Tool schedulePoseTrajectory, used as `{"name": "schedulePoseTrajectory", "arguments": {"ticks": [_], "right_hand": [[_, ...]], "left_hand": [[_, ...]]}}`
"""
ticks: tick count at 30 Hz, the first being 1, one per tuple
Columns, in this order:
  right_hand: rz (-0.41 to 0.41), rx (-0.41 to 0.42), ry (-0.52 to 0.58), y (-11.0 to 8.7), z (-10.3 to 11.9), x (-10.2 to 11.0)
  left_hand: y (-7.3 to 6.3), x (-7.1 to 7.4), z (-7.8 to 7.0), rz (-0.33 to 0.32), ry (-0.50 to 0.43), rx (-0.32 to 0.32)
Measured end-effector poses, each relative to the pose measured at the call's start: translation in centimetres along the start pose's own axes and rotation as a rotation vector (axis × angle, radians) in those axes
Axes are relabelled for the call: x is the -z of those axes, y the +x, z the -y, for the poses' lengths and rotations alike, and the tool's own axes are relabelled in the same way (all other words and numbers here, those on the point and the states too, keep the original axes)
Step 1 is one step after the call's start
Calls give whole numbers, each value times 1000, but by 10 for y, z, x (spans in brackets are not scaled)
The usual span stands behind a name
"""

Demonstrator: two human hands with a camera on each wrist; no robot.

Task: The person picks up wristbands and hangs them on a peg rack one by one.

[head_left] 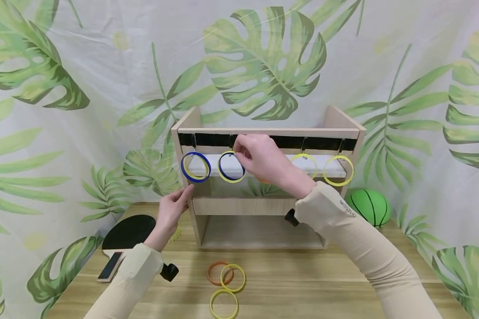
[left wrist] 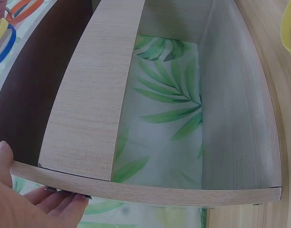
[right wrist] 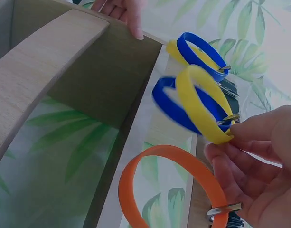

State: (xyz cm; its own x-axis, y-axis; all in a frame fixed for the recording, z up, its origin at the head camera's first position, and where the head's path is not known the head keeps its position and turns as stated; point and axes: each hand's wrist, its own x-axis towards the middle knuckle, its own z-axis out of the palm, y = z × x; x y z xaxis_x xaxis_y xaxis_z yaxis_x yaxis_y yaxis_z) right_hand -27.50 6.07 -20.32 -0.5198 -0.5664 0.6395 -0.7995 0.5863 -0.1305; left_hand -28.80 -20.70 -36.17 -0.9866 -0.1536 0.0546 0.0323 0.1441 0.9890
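A light wooden shelf unit (head_left: pixel 259 206) carries a row of hooks on a black strip (head_left: pixel 289 141), with silicone wristbands hanging from them. My left hand (head_left: pixel 173 208) grips the unit's left side panel (left wrist: pixel 183 196), thumb on one face and fingers on the other. At the second hook, my right hand (head_left: pixel 261 159) pinches the edge of a yellow wristband (right wrist: pixel 198 102). A blue wristband (right wrist: pixel 171 107) hangs on that same hook behind it. The leftmost hook holds a blue wristband (head_left: pixel 182 168) and a yellow one. An orange wristband (right wrist: pixel 150 152) hangs beside my right hand, mostly hidden in the head view.
Single yellow wristbands (head_left: pixel 338 183) hang on the two right hooks. On the wooden table (head_left: pixel 287 283) lie an orange wristband (head_left: pixel 211 279) and two yellow wristbands (head_left: pixel 224 317). A black table tennis paddle (head_left: pixel 129 232) lies left; a green ball (head_left: pixel 369 207) sits right of the unit.
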Motion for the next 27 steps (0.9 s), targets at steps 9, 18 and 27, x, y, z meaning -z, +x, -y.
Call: {"name": "schedulePoseTrajectory", "arguments": {"ticks": [9,18,27], "right_hand": [[-40,10,-8,-12,6,9],[-81,132,73,-67,19,-14],[173,-55,211,-153,11,-115]], "left_hand": [[-1,0,-1,10,-3,3],[1,0,-1,19,3,-2],[1,1,-2,14,9,-2]]}}
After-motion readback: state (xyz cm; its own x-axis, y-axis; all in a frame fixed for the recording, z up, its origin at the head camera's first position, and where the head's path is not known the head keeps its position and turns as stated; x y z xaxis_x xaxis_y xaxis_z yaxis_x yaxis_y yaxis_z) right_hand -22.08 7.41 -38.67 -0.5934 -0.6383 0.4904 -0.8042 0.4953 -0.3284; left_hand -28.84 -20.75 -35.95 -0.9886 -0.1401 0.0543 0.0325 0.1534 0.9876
